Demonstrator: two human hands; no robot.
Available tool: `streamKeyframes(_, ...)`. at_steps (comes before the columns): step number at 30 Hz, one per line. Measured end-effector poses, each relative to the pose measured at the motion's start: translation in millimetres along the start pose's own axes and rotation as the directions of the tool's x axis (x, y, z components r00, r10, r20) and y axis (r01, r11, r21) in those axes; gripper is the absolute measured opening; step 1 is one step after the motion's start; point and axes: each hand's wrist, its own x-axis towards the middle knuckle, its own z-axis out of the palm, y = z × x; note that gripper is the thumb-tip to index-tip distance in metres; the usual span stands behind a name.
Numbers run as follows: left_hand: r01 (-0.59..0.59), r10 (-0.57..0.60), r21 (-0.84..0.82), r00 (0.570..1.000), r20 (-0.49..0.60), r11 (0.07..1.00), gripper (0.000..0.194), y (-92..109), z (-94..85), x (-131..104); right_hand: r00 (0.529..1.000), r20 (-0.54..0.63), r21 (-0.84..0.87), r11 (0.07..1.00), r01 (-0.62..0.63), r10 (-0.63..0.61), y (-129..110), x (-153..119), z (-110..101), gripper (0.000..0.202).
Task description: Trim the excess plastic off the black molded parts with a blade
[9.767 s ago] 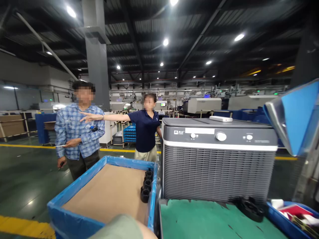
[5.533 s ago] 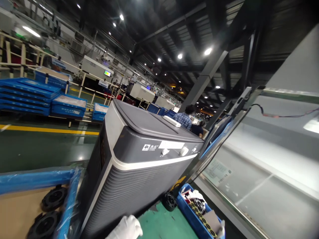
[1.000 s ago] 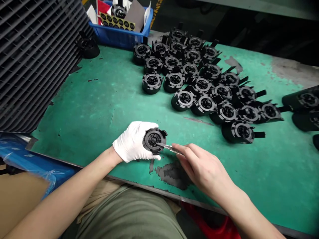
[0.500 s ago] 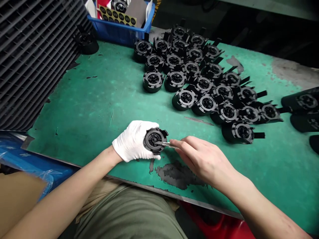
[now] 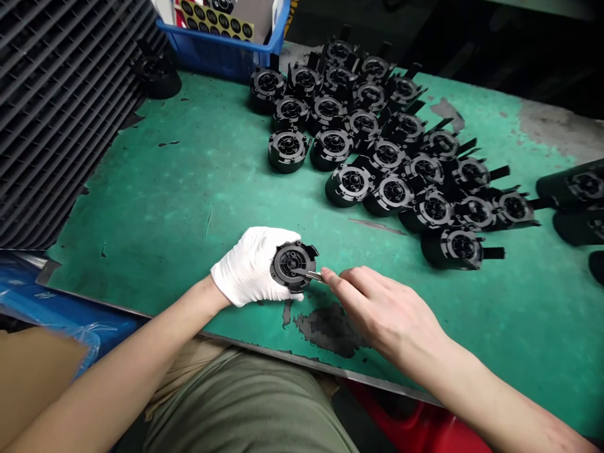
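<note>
While the half-curled left hand (image 5: 250,267) is steadying a round part (image 5: 285,269), apparently for access, the right hand (image 5: 382,308) opposite is pinching a metal tool (image 5: 315,275).

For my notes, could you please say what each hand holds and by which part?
The gloved left hand grips a round black plastic part by its side; the right hand, a slim metal tool by its rear.

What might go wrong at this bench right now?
The blade-like tool in the bare right hand might slip and scratch the round black part, or nick the gloved left hand around it. The closely grouped black parts could topple one another if knocked.
</note>
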Motion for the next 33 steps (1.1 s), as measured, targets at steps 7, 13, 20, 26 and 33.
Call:
streamKeyframes(7, -0.001, 0.001, 0.007, 1.0, 0.015, 1.0, 0.102, -4.5, 0.6, -3.4, 0.992, 0.003, -0.021, 0.992, 0.127, -0.127, 15.8, 8.0, -4.6, 0.042)
streamKeyframes(13, 0.009, -0.009, 0.003, 1.0, 0.023, 1.0, 0.102, -4.8, 1.1, -4.4, 0.966, 0.02, -0.028, 0.966, 0.258, -0.258, 35.5, 22.8, -6.7, 0.04)
streamKeyframes(20, -0.032, 0.032, 0.025, 0.999, 0.002, 0.999, 0.096, -3.3, 0.5, -2.1, 0.988, 0.006, 0.069, 0.986, 0.153, -0.154, 34.3, 11.2, -0.5, 0.033)
streamKeyframes(26, -0.013, 0.012, 0.042, 1.0, 0.014, 0.999, 0.102, -4.0, 0.2, -5.0, 0.996, -0.007, 0.067, 0.994, 0.086, -0.086, 28.3, 2.7, 4.3, 0.031)
streamKeyframes(33, -0.01, 0.009, 0.051, 1.0, 0.022, 0.999, 0.103, -3.4, -0.1, -5.4, 0.994, -0.002, 0.036, 0.994, 0.107, -0.107, 30.0, 7.1, 3.5, 0.031)
